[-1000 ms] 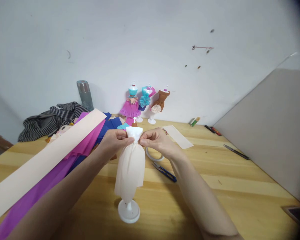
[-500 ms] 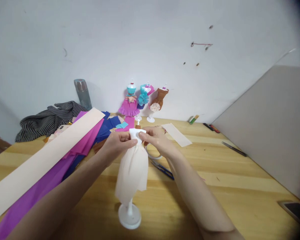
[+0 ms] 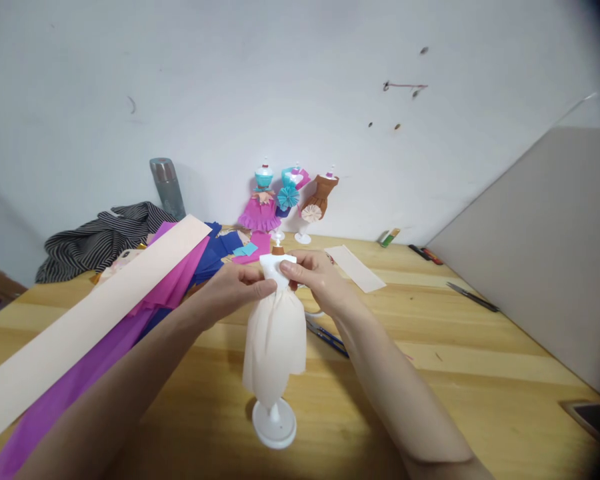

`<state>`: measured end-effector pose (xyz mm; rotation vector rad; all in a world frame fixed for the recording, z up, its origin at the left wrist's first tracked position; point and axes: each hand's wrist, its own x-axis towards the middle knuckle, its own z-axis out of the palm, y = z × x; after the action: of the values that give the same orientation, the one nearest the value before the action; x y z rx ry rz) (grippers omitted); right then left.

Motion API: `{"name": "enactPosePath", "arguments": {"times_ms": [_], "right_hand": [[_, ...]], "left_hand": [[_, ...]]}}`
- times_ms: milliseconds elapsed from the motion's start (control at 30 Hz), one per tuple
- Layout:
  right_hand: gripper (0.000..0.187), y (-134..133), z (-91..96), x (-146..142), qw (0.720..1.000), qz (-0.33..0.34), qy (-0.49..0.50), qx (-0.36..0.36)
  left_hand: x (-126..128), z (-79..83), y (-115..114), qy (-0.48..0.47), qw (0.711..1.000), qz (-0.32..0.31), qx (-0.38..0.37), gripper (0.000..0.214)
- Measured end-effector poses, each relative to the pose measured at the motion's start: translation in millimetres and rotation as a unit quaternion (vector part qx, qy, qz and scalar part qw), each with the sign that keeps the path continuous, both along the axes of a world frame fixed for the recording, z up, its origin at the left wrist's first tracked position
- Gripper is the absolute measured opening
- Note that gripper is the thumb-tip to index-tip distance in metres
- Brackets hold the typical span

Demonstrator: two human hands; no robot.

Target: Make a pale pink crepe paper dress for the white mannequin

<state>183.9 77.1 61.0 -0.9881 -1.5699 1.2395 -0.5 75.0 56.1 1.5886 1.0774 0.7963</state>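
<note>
Between my hands is a small white doll dress form [image 3: 276, 268] on a round stand, with a brown band at its neck. A gathered cream paper skirt [image 3: 275, 337] hangs from its waist. My left hand [image 3: 243, 283] pinches the left side of the bodice, thumb in front at the waist. On the other side my right hand [image 3: 313, 277] grips the upper bodice, its thumb pressed on the chest and its fingers behind. The stand's white base [image 3: 275, 427] is near the table's front. Blue-handled thread snips [image 3: 327, 339] lie by my right forearm, partly behind a roll of tape [image 3: 314, 313].
Three dressed miniature forms [image 3: 260, 210] stand against the wall. Left are a long cream paper strip [image 3: 100, 320], purple sheets [image 3: 75, 393], a striped cloth [image 3: 95, 247] and a bottle [image 3: 167, 187]. Right are a cream strip [image 3: 357, 269], a glue stick [image 3: 391, 237] and a second cutter [image 3: 473, 297].
The dress form's lower part and base have swung right and slightly back, so it stands more upright. Both hands keep their hold on the bodice.
</note>
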Motion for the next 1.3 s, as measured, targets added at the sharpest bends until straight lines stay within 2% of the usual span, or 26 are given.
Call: {"name": "enactPosePath", "arguments": {"times_ms": [67,167,267,367,433,567,633,767,933,1067,1133,1300], "right_hand": [[0.040,-0.5,-0.8,-1.7,1.000,0.001,0.012,0.000],[0.039,-2.9,-0.7,-4.9,1.000,0.003,0.013,-0.003],[0.037,-7.5,1.4,-7.3,1.000,-0.009,0.006,0.003],[0.034,-13.8,5.6,-7.5,1.000,0.000,0.014,0.012],[0.030,-19.3,9.3,-6.9,1.000,0.013,0.018,0.020],[0.024,-32.3,16.9,-7.5,0.999,0.014,0.013,0.042],[0.025,-38.1,19.5,-9.2,0.998,0.002,-0.006,0.058],[0.030,-45.5,22.1,-12.9,0.994,-0.021,-0.032,0.104],[0.017,-53.0,27.3,-11.8,0.983,-0.035,-0.059,0.172],[0.014,-59.9,31.1,-8.9,0.977,-0.008,-0.068,0.202],[0.020,-63.0,31.4,-8.3,0.974,0.013,-0.061,0.219],[0.039,-57.8,36.0,9.4,0.963,0.082,-0.096,0.240]], "left_hand": [[5.9,-1.3,-3.0,-0.052,0.997,-0.031,-0.046,0.032],[12.7,-3.1,-6.9,-0.111,0.989,-0.011,-0.098,0.037],[13.6,-4.3,-8.1,-0.123,0.985,0.002,-0.117,0.033],[8.6,-0.9,-8.1,-0.120,0.985,-0.016,-0.126,0.030],[2.6,5.6,-9.5,-0.113,0.986,-0.048,-0.117,0.026],[-10.1,22.4,-18.1,-0.081,0.988,-0.117,-0.053,0.022],[-13.3,27.6,-24.1,-0.057,0.991,-0.112,-0.039,0.023],[-13.0,28.6,-35.6,-0.049,0.997,-0.054,-0.031,0.030],[-10.9,28.8,-44.5,-0.035,0.999,-0.010,0.009,0.026],[-9.9,35.2,-48.6,-0.025,0.996,-0.080,0.012,0.029],[-9.7,37.8,-50.5,-0.011,0.994,-0.109,0.012,0.026],[-7.6,39.0,-56.9,0.042,0.994,-0.088,0.054,0.017]]}}
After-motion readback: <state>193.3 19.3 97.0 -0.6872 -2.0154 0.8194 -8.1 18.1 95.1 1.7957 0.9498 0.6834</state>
